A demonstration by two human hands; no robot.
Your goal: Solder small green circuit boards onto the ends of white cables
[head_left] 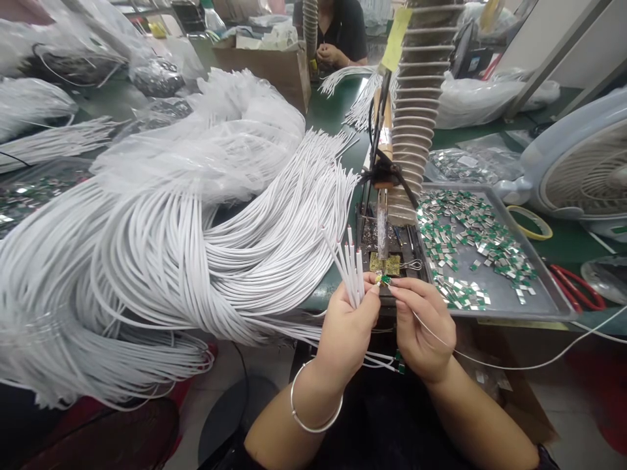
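My left hand [347, 329] holds several white insulated wires [351, 274] upright in a small bunch, their stripped tips pointing up. My right hand [424, 329] pinches a tiny green-and-silver component [385, 279] between thumb and forefinger, right beside those wire tips. A thin white wire [504, 365] trails from my right hand. Just beyond my fingers lies a gold-coloured pad [385, 264] on a dark work fixture. A huge heap of white cables [161, 261] in clear plastic sits to my left.
A metal tray [519, 310] of green-and-silver components stands to my right, with red-handled pliers [575, 287] and a fan [588, 170] beyond it. A ribbed tube [416, 111] rises behind the fixture. Across the bench, a co-worker [337, 39] sits behind a cardboard box [259, 68].
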